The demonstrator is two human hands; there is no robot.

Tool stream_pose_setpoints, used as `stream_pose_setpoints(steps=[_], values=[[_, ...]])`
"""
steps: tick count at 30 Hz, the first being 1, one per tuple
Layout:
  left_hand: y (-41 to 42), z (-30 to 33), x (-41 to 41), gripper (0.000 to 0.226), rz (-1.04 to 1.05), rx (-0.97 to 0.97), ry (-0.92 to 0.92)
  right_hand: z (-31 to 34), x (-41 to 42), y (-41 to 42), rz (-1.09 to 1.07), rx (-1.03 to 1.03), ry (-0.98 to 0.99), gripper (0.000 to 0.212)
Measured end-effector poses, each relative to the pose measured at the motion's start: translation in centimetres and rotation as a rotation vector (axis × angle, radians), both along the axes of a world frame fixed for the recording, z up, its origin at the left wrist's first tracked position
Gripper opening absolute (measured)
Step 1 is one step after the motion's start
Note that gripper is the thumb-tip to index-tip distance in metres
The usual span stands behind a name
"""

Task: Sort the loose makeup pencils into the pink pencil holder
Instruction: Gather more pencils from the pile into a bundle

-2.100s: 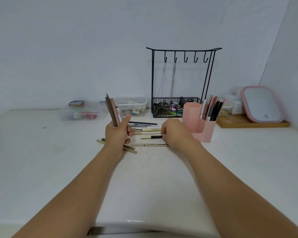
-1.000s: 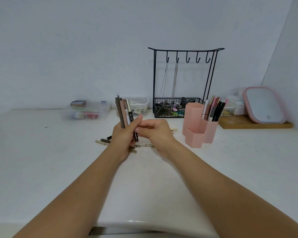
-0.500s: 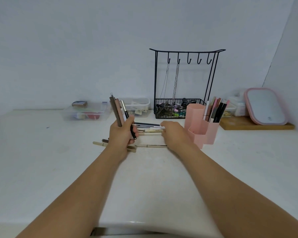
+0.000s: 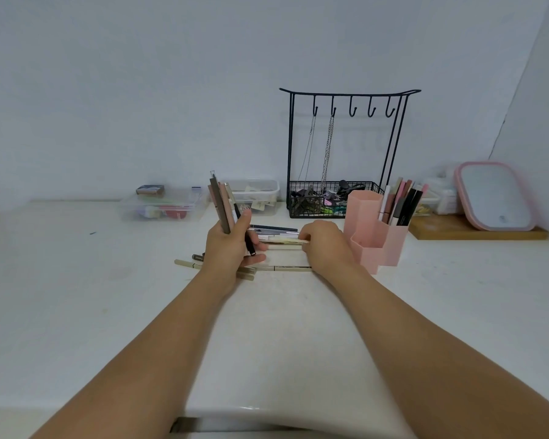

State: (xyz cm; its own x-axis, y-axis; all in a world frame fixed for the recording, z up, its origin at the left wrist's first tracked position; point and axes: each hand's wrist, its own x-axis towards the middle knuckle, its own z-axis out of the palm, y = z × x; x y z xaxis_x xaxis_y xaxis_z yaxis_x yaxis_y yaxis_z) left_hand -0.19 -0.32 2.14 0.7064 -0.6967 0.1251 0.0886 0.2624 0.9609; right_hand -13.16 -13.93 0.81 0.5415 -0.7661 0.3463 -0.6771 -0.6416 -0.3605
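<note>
My left hand [image 4: 232,248] grips an upright bundle of makeup pencils [image 4: 222,204], brown, pink and black, above the white table. My right hand [image 4: 325,245] rests low on the table to the right, its fingers closed on the end of a beige pencil [image 4: 282,241] lying flat in the loose pile. More loose pencils [image 4: 278,268] lie between and under my hands. The pink pencil holder [image 4: 370,236] stands just right of my right hand, with several pencils upright in its rear right compartment [image 4: 400,204]; its other compartments look empty.
A black wire jewellery stand [image 4: 346,153] with a basket sits behind the holder. Clear plastic boxes [image 4: 162,205] line the back wall. A pink-rimmed mirror [image 4: 495,198] leans on a wooden board [image 4: 476,231] at the far right.
My right hand passed a dark pencil into the left hand's bundle, then moved right and down onto the loose pile, where it now pinches a beige pencil.
</note>
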Motion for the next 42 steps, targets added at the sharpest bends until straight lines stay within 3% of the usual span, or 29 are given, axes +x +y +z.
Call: stream_pose_setpoints(steps=[2, 6, 9, 12, 16, 25, 28, 33, 35, 38, 42], values=[[-0.1, -0.1, 0.1, 0.022, -0.027, -0.024, 0.028, 0.2, -0.1, 0.1, -0.016, 0.015, -0.120, 0.017], [0.0, -0.1, 0.2, 0.026, 0.020, -0.006, 0.004, 2.4, -0.1, 1.8, 0.104, 0.158, -0.547, 0.011], [-0.1, -0.1, 0.2, 0.036, 0.018, 0.016, 0.022, 3.9, 0.1, 3.8, 0.214, 0.405, -0.798, 0.013], [-0.1, 0.0, -0.2, 0.046, -0.032, 0.020, 0.026, 4.3, 0.3, 5.0, 0.349, 0.725, -0.936, 0.012], [0.1, -0.1, -0.3, 0.048, -0.107, 0.050, -0.033, 4.3, 0.5, 5.9, 0.458, 0.917, -0.964, 0.022], [0.7, -0.2, -1.2, 0.061, -0.247, 0.011, -0.031, 3.1, 0.9, 5.9, 0.467, 0.910, -0.823, 0.017], [0.7, 0.3, -1.2, 0.022, -0.188, -0.004, -0.021, 3.0, 1.1, 6.2, 0.547, 0.913, -0.765, 0.024], [0.4, 0.0, -0.6, 0.009, -0.101, 0.026, -0.023, 3.6, 1.0, 6.9, 0.527, 0.909, -0.814, 0.032], [0.3, 0.1, -0.5, 0.014, -0.076, 0.038, -0.006, 3.8, 0.6, 6.0, 0.422, 0.732, -0.763, 0.029], [0.1, 0.2, -0.3, 0.016, -0.041, 0.011, 0.034, 3.3, -0.1, 3.6, 0.189, 0.174, -0.415, 0.023], [0.2, 0.4, -0.1, 0.010, -0.008, -0.028, 0.099, 1.4, -0.5, 2.5, 0.095, 0.028, 0.040, 0.019]])
